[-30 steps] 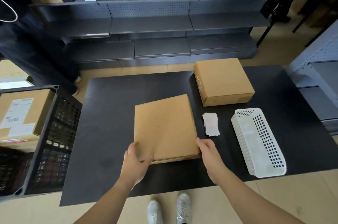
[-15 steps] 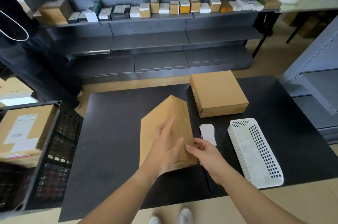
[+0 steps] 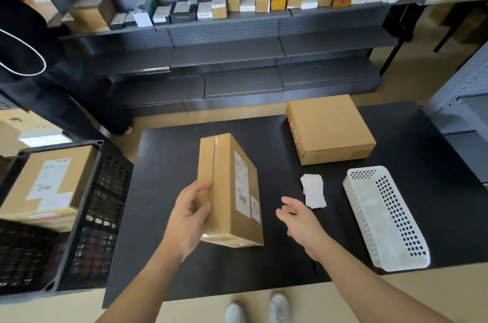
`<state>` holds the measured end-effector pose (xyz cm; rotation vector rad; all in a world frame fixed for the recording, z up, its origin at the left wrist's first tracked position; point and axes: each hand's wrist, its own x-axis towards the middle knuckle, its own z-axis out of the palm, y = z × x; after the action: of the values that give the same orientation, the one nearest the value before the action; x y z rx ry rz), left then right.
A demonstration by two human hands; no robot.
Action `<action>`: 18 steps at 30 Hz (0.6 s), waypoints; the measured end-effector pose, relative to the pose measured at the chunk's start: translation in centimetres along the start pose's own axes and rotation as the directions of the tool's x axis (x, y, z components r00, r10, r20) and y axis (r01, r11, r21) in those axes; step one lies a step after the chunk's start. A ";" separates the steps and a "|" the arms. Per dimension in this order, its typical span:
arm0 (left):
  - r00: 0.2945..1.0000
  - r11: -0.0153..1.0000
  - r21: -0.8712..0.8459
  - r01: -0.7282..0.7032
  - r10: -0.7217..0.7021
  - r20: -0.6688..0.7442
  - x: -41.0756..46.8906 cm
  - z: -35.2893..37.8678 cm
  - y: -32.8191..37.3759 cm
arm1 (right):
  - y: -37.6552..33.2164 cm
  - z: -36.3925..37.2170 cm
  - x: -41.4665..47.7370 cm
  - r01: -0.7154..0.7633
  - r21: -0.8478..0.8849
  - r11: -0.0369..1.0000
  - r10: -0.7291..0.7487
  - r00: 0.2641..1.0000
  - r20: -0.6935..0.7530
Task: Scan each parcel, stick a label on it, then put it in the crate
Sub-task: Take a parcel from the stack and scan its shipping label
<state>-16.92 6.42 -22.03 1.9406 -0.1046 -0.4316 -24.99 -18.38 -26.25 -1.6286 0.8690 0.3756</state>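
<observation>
Soft, even daylight, washed out top right.
Bowed at the edges, blurred over the crate [image 3: 111, 190], faint sheen on the parcel [image 3: 225, 190] tape.

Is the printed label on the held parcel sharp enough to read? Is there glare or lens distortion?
Head view: no, the white label on the tall brown cardboard parcel held by the left hand is too soft to read. Head view: the clear tape at its near end glares. Head view: the grey metal shelves bow from the wide lens.

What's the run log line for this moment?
left hand: grips cardboard parcel, on edge | right hand: open, free | shipping label: showing | black crate: one labelled box inside
</observation>
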 end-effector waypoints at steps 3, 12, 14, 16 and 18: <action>1.000 0.993 0.111 0.029 -0.028 -0.011 0.1 -1.5 -0.8 | 1.3 2.1 0.8 -0.047 -0.087 0.995 0.054 0.996 0.072; 0.968 0.963 0.114 0.246 -0.238 -0.075 0.5 -1.5 -3.8 | 3.6 4.4 2.6 -0.021 -0.127 0.992 0.026 0.999 0.038; 0.961 0.959 0.063 0.276 -0.275 -0.024 0.5 -1.1 -5.3 | 4.4 3.9 2.5 -0.013 -0.166 0.986 0.009 1.000 -0.027; 0.950 0.950 0.013 0.312 -0.312 0.032 0.5 -0.4 -6.6 | 5.3 3.2 2.3 -0.017 -0.209 0.978 -0.002 0.996 -0.090; 0.942 0.944 0.004 0.329 -0.328 0.074 0.5 0.5 -7.4 | 5.9 2.6 2.2 -0.011 -0.242 0.970 -0.021 0.991 -0.130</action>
<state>-17.61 8.83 -29.04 1.9380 0.1778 -0.7233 -27.21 -16.79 -32.54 -1.8979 0.9465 0.3856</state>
